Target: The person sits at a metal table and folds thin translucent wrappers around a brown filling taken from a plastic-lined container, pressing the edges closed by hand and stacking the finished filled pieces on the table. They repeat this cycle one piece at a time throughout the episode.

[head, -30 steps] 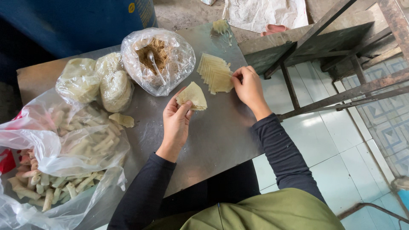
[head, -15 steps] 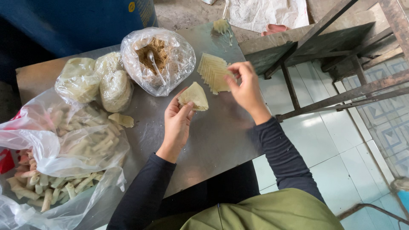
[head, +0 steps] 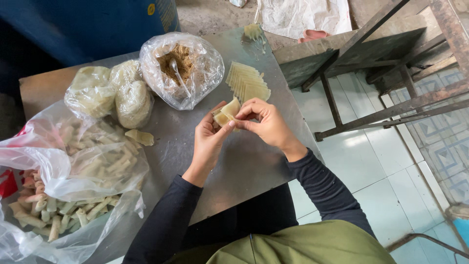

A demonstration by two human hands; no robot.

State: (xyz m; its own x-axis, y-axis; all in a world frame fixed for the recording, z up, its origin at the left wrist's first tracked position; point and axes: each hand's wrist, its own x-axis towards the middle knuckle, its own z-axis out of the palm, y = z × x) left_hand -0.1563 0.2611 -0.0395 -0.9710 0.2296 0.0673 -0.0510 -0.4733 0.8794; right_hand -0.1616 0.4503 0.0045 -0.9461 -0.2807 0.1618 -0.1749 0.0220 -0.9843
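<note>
Both hands have come together since the earlier frame: the right hand (head: 266,124), which was back by the stack of wrappers (head: 247,84), now meets the left hand (head: 207,139) just above the middle of the frame, and the two pinch a pale square wrapper (head: 227,113) between thumbs and fingertips, folding one corner up. That sheet looks thin, light and limp, easy to tear, so I judge it best held softly at its edges and corners, not squeezed across the middle.

Nearest, at the lower left, a large clear bag (head: 73,190) holds many finished little rolls. The metal table (head: 244,166) shows bare beneath the hands. One loose wrapper scrap (head: 140,137) lies left of the left hand. Farther up, two knotted bags of pale dough-like stuff (head: 110,95) sit at the upper left. Beside them an open bag of brown filling (head: 181,68) has a spoon (head: 179,74) standing in it. The fanned stack lies just right of that bag.
</note>
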